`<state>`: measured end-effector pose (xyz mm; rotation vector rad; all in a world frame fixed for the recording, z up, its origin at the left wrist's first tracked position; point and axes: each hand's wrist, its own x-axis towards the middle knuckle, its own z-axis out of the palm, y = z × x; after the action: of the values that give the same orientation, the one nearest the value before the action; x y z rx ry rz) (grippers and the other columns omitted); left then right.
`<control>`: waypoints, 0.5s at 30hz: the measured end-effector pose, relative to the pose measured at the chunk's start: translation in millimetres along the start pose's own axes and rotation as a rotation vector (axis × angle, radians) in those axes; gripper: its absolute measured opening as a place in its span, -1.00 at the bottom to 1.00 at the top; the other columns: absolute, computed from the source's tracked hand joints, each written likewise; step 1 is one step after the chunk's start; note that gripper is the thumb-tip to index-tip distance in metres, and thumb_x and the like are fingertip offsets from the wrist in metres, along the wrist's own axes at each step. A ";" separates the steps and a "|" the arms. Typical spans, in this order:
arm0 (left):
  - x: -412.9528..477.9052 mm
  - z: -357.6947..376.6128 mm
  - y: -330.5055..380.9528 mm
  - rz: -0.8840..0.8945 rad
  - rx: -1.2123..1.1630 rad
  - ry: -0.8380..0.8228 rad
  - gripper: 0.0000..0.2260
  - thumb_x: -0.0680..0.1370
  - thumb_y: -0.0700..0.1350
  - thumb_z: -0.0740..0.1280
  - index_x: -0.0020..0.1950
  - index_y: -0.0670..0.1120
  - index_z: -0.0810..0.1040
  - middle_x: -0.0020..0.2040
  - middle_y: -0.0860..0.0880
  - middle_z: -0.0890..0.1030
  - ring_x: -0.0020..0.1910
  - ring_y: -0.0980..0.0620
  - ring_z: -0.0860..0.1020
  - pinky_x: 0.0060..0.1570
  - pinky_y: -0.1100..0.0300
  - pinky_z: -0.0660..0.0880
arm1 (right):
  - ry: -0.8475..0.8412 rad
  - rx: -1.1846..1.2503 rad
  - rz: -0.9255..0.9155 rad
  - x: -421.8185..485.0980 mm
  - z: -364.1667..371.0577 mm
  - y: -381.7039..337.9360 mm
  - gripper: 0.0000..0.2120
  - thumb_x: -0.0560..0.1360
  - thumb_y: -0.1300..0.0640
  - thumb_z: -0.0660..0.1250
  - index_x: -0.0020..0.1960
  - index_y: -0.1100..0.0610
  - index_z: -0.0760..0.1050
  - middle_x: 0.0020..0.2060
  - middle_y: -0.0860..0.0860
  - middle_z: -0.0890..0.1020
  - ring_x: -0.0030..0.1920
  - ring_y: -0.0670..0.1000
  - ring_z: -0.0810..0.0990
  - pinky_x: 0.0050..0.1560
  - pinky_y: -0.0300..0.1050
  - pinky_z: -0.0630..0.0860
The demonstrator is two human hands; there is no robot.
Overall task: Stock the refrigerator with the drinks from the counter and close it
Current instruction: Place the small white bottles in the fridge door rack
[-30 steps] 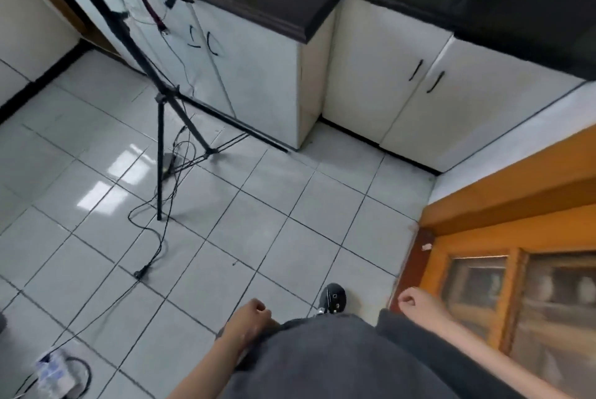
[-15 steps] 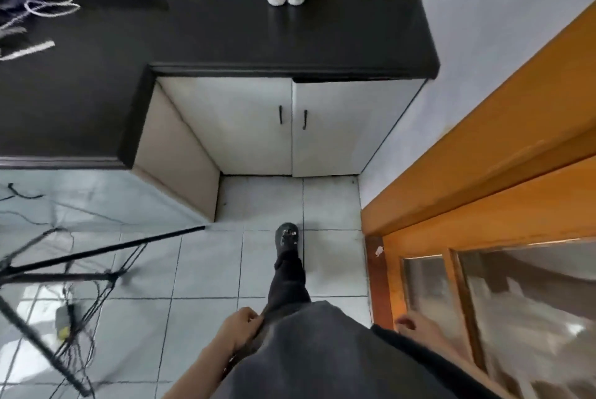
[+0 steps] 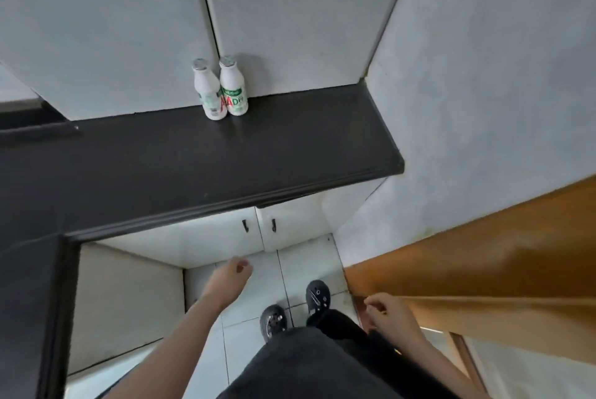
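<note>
- Drinks [image 3: 222,92]: two white bottles stand upright and touching at the back of the dark tabletop [image 3: 290,147], against the wall. Half a second ago they sat far off at the top of my view; now I am right at the tabletop, facing them.
- I judge the walk over and the first pick-up due. Nothing is stocked yet, and the refrigerator is out of view.
- My left hand [image 3: 230,273], loosely curled and empty, has lifted forward off my hip, below the tabletop edge and well short of the Drinks.
- My right hand [image 3: 385,311], loosely curled and empty, hangs low beside the orange wooden frame [image 3: 483,253].
</note>
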<state>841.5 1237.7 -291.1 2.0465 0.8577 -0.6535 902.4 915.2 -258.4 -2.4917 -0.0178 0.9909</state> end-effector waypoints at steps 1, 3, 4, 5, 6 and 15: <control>5.0 -8.6 12.3 0.023 -0.060 0.029 -0.72 0.61 0.01 0.20 0.24 -0.08 0.50 0.14 -0.06 0.58 0.08 -0.04 0.54 -0.02 0.20 0.37 | -0.009 0.010 -0.025 8.7 -3.5 -14.4 -0.89 0.52 0.12 0.28 -0.07 -0.09 0.52 -0.11 -0.19 0.60 -0.08 -0.13 0.56 -0.01 -0.21 0.50; 9.7 -23.7 33.8 0.064 -0.202 0.048 -0.80 0.61 0.00 0.22 0.16 -0.05 0.50 0.08 -0.02 0.59 0.02 0.00 0.57 -0.06 0.18 0.42 | -0.017 0.045 -0.086 29.3 -15.2 -45.3 -0.88 0.52 0.12 0.28 -0.09 -0.09 0.53 -0.13 -0.15 0.63 -0.09 -0.12 0.57 -0.01 -0.22 0.50; 10.6 -30.9 43.2 0.078 -0.289 0.037 -0.86 0.60 -0.01 0.22 0.08 -0.02 0.50 0.04 0.00 0.60 -0.04 0.05 0.59 -0.12 0.19 0.44 | -0.008 0.079 -0.124 40.9 -23.2 -61.4 -0.87 0.53 0.12 0.28 -0.11 -0.10 0.53 -0.14 -0.15 0.64 -0.10 -0.13 0.58 -0.02 -0.22 0.51; 10.5 -39.0 52.2 0.087 -0.371 0.014 -0.89 0.61 -0.02 0.22 0.02 0.00 0.50 0.00 0.01 0.61 -0.10 0.09 0.60 -0.17 0.21 0.44 | 0.000 0.102 -0.166 52.5 -32.1 -78.8 -0.86 0.54 0.10 0.28 -0.12 -0.13 0.52 -0.14 -0.17 0.63 -0.10 -0.15 0.59 -0.04 -0.24 0.51; 9.8 -48.6 61.0 0.097 -0.435 0.002 -0.91 0.61 -0.03 0.21 -0.01 0.02 0.50 -0.02 0.02 0.62 -0.14 0.13 0.60 -0.21 0.24 0.43 | 0.003 0.118 -0.214 64.7 -41.2 -97.9 -0.85 0.55 0.10 0.27 -0.10 -0.15 0.51 -0.13 -0.19 0.62 -0.08 -0.19 0.58 -0.06 -0.29 0.49; 46.3 -184.8 136.8 0.223 -0.409 0.751 -0.73 0.58 -0.02 0.27 0.27 -0.01 0.46 0.15 0.13 0.47 -0.04 0.22 0.53 0.00 0.26 0.40 | 0.118 0.155 -0.651 169.7 -110.3 -306.9 -0.84 0.54 0.16 0.28 0.09 -0.01 0.53 -0.04 -0.15 0.60 -0.04 -0.17 0.57 0.00 -0.25 0.48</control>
<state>1001.5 1345.4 -157.7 1.9552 1.0406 0.4267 1147.0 1175.0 -170.1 -2.1626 -0.6438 0.5432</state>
